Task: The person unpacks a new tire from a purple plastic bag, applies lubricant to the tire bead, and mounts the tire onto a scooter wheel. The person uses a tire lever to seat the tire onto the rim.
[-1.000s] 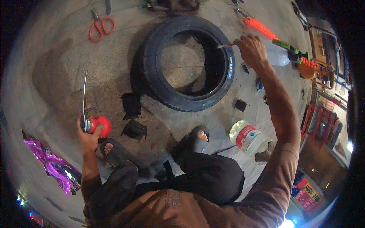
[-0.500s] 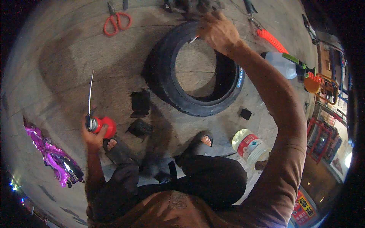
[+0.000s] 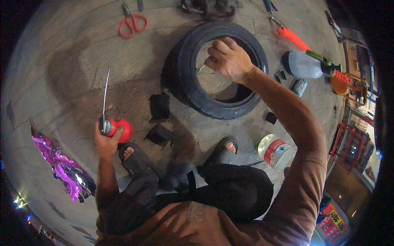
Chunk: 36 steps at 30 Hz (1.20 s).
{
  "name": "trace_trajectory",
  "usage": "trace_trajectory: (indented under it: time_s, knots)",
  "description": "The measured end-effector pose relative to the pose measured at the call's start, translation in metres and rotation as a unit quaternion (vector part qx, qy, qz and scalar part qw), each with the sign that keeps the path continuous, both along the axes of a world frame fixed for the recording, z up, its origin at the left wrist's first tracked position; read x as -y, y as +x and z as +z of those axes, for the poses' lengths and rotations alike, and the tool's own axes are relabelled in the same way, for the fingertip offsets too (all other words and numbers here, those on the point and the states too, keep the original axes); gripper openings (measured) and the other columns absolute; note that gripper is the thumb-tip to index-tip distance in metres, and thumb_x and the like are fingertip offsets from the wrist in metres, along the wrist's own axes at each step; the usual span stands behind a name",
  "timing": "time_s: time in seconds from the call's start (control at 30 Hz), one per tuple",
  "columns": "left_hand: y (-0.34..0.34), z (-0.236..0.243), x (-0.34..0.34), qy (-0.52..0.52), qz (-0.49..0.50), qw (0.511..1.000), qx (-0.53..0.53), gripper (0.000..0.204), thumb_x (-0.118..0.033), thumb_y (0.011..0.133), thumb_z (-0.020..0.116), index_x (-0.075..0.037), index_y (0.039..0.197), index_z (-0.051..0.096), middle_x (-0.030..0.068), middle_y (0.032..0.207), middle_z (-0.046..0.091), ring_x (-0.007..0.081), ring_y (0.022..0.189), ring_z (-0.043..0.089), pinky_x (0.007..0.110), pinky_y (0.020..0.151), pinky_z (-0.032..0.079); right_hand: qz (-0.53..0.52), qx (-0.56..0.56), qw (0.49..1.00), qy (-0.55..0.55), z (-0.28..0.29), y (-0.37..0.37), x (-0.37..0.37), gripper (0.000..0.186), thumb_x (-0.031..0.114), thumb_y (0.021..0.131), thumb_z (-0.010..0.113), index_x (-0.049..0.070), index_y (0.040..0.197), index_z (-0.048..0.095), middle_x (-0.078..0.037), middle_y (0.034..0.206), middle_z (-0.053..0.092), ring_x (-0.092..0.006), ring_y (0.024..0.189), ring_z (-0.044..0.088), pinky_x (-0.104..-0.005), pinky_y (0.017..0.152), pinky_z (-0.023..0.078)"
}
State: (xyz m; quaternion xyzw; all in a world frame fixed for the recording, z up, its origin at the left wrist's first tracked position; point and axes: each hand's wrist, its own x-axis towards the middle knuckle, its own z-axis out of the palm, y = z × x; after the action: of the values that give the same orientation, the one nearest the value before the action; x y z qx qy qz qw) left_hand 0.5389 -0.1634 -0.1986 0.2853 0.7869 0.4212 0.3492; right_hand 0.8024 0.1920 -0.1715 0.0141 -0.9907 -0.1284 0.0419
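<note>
My left hand (image 3: 107, 141) is wrapped round a red oil can (image 3: 124, 130) with a long thin metal spout (image 3: 106, 88) pointing away from me. Ahead of my feet a black tyre (image 3: 188, 82) lies on its side on the paving. Over the tyre's opening is my right hand (image 3: 232, 61), its fingers closed on a small thin stick (image 3: 201, 69). The stick's pale tip sticks out to the left; the fist hides the rest. Nothing shows the stick touching the tyre.
Red-handled scissors (image 3: 133, 26) lie far left, dark cloth (image 3: 209, 9) beyond the tyre. Right of it are an orange coiled hose (image 3: 293, 37), a spray bottle (image 3: 305, 64), a small can (image 3: 299, 87) and a jug (image 3: 275, 151). Black rubber pieces (image 3: 159, 107) and purple wrapping (image 3: 63, 168) lie nearer.
My right hand has drawn back from the tyre's far rim to above its opening, nearer me. The left hand keeps the oil can. The whole view has shifted slightly.
</note>
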Motion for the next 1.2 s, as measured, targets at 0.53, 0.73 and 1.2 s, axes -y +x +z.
trace_trajectory:
  time_s: [0.53, 0.73, 1.2]
  knots:
    - [-0.009, -0.024, 0.014, 0.064, 0.026, 0.997, 0.031, 0.053, -0.003, 0.072, 0.076, -0.001, 0.118, 0.051, 0.0065, 0.102, 0.062, 0.0153, 0.091, 0.060, 0.031, 0.084, 0.048, 0.013, 0.080, 0.996, -0.037, 0.021, 0.085, 0.041, 0.015, 0.028, 0.068, 0.058, 0.023, 0.081, 0.063, 0.004, 0.095, 0.057, -0.0203, 0.108, 0.045, -0.0355, 0.098, 0.036]
    - [-0.008, -0.016, 0.011, 0.015, 0.032, 0.999, 0.025, 0.055, -0.001, 0.072, 0.075, -0.001, 0.121, 0.050, 0.0059, 0.103, 0.062, 0.0151, 0.091, 0.060, 0.031, 0.085, 0.048, 0.038, 0.085, 0.995, -0.018, 0.020, 0.065, 0.051, 0.018, 0.028, 0.070, 0.058, 0.023, 0.086, 0.067, 0.006, 0.098, 0.059, -0.0190, 0.109, 0.044, -0.0351, 0.098, 0.034]
    - [-0.020, -0.027, 0.032, 0.039, 0.048, 0.997, 0.043, 0.061, 0.000, 0.072, 0.073, -0.002, 0.127, 0.046, 0.0092, 0.118, 0.057, 0.0184, 0.102, 0.058, 0.034, 0.091, 0.046, -0.182, 0.214, 0.958, 0.051, 0.024, -0.075, -0.023, 0.022, 0.026, 0.082, 0.061, 0.017, 0.100, 0.068, -0.002, 0.105, 0.064, -0.0245, 0.110, 0.050, -0.0443, 0.088, 0.037]
